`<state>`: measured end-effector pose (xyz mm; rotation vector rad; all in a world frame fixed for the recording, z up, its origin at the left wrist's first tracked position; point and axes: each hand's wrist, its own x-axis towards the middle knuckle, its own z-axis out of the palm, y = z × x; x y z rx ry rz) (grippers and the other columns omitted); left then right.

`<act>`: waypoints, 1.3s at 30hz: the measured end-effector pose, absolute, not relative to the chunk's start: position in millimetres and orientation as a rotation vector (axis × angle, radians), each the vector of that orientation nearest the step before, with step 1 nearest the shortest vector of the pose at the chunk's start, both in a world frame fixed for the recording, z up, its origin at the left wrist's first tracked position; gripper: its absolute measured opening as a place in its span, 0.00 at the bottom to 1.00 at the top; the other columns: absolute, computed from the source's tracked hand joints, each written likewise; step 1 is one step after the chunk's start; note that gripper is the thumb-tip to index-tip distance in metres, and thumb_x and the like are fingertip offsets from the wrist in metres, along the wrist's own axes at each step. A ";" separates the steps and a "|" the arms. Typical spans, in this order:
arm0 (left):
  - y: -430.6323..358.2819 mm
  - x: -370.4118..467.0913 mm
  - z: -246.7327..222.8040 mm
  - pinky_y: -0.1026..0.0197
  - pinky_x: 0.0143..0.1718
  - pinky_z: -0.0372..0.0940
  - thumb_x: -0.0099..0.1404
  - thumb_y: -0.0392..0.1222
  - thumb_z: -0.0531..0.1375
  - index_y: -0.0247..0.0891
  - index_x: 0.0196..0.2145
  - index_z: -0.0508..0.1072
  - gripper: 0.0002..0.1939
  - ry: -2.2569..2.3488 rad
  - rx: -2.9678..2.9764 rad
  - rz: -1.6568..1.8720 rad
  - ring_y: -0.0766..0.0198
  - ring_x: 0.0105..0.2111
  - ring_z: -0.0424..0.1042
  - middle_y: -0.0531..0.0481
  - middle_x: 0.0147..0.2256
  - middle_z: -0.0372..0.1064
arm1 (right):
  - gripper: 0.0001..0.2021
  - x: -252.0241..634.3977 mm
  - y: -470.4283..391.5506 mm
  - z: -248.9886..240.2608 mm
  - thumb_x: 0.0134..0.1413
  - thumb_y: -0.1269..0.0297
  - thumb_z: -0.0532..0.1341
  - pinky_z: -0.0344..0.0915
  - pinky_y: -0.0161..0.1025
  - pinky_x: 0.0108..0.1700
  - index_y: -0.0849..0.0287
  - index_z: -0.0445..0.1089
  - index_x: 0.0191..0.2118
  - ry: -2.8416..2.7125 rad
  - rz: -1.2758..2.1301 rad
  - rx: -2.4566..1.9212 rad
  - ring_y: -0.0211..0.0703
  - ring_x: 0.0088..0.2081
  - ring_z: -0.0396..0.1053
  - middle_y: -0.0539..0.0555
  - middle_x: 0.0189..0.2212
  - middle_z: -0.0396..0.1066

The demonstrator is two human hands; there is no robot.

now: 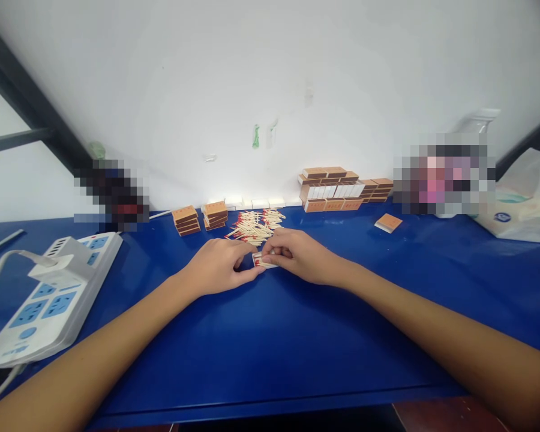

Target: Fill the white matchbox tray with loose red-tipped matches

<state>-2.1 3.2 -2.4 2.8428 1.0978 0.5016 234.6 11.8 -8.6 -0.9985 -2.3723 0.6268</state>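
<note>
Both my hands meet at the middle of the blue table (274,336). My left hand (218,264) and my right hand (299,255) together hold a small open matchbox tray (261,260) with red-tipped matches in it. Just behind the hands lies a loose pile of matches (254,225). Two short stacks of orange matchboxes (200,219) stand to the left of the pile.
A larger stack of matchboxes (342,189) sits against the white wall, with a single box (388,222) lying in front of it. A white power strip (49,294) with a plugged-in adapter lies at the left. A plastic bag (522,204) rests at the far right.
</note>
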 end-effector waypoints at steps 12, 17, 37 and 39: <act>3.7 -2.2 -1.9 0.62 0.25 0.53 0.72 0.55 0.58 0.40 0.42 0.78 0.16 1.088 2.854 0.479 0.67 0.22 0.66 0.56 0.24 0.69 | 0.07 235.7 12.0 -7.6 0.68 0.66 0.60 0.57 0.38 0.41 0.57 0.77 0.40 -2.395 0.670 -0.972 0.39 0.36 0.64 0.51 0.32 0.68; 3.3 -2.1 -0.9 0.62 0.25 0.53 0.72 0.55 0.58 0.40 0.42 0.78 0.16 1.097 2.841 0.484 0.67 0.22 0.66 0.56 0.24 0.69 | 0.06 235.9 11.9 -7.0 0.66 0.63 0.62 0.57 0.37 0.38 0.58 0.75 0.39 -2.362 0.635 -1.023 0.38 0.33 0.62 0.50 0.30 0.67; 2.3 -2.2 0.3 0.62 0.25 0.53 0.71 0.55 0.58 0.40 0.42 0.77 0.17 1.117 2.840 0.460 0.67 0.23 0.67 0.55 0.25 0.70 | 0.05 235.8 11.9 -6.7 0.60 0.65 0.65 0.58 0.36 0.33 0.57 0.77 0.34 -2.304 0.693 -1.198 0.37 0.29 0.64 0.50 0.29 0.70; 2.3 -2.2 -0.1 0.61 0.25 0.53 0.71 0.55 0.58 0.40 0.41 0.77 0.17 1.117 2.838 0.463 0.67 0.23 0.67 0.55 0.25 0.69 | 0.04 233.4 9.8 -7.6 0.60 0.66 0.65 0.58 0.36 0.34 0.57 0.77 0.34 -2.285 0.642 -1.223 0.37 0.30 0.64 0.50 0.30 0.70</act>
